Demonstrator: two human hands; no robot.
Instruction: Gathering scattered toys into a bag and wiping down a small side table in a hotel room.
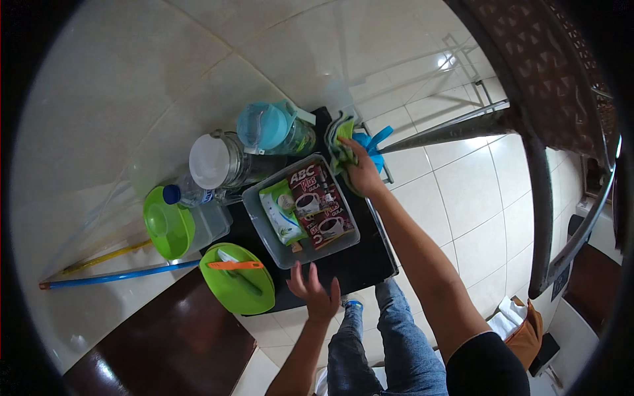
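Observation:
My right hand (365, 171) grips a green and grey cloth (342, 143) at the right end of a small black table (364, 265). My left hand (314, 294) is held over the table's near edge with its fingers spread and nothing in them. Just beyond it stands a clear plastic container (290, 260), which holds dark red ABC coffee packets (317, 198) and a green and white packet (281, 210). A blue plastic bag (372, 148) hangs beside the cloth, partly hidden by my right hand.
Along the wall stand a blue-lidded jug (265, 126), a white-lidded glass jar (210, 161), a water bottle (185, 192) and a green-lidded container (166, 222). A knife with an orange handle (235, 265) lies on a green lid (237, 292). A metal-framed chair (532, 198) stands at right.

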